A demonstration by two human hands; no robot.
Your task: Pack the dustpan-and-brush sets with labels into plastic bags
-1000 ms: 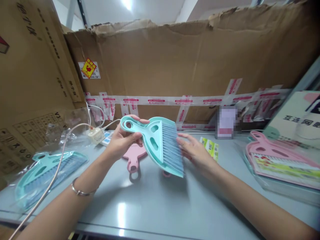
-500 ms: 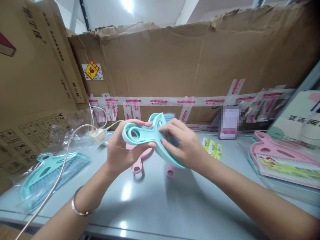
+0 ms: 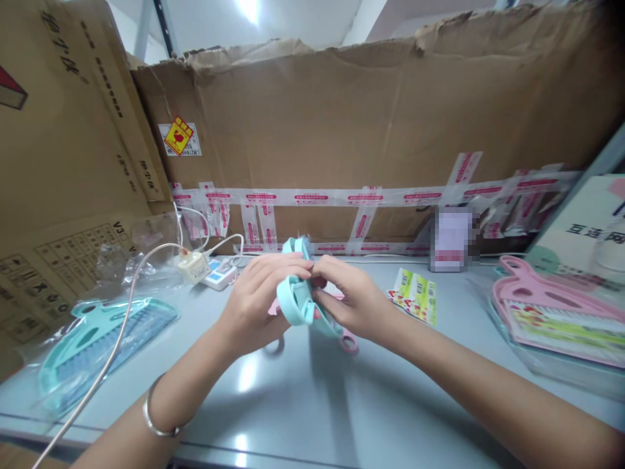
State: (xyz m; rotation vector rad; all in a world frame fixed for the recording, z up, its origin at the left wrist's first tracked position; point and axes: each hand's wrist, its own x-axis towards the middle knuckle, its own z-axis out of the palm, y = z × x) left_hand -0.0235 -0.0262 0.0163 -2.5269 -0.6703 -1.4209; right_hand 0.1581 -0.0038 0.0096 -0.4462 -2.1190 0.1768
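Note:
A mint-green dustpan [image 3: 291, 305] is held up above the table, turned nearly edge-on with its looped handle end towards me. Around its handle end, my left hand [image 3: 254, 299] is closed, thumb below and fingers over the top. My right hand [image 3: 359, 293] pinches the dustpan's right side with bent fingers. Bluish bristles show faintly at its far end, and the hands cover much of it. Underneath, on the table, a pink handle with a hole [image 3: 348, 341] sticks out; the rest of that pink piece is mostly hidden.
A bagged mint dustpan and brush set [image 3: 107, 345] lies left, crossed by a white cable [image 3: 124, 312]. Pink dustpan sets [image 3: 541, 286] lie right. Printed label cards [image 3: 415, 296], a phone [image 3: 449, 241] and a power strip [image 3: 219, 273] sit before a large cardboard box [image 3: 312, 124].
The dustpan has been turned from a broad view to nearly edge-on and sits slightly lower. My left hand has rolled over its handle; my right hand has shifted slightly left.

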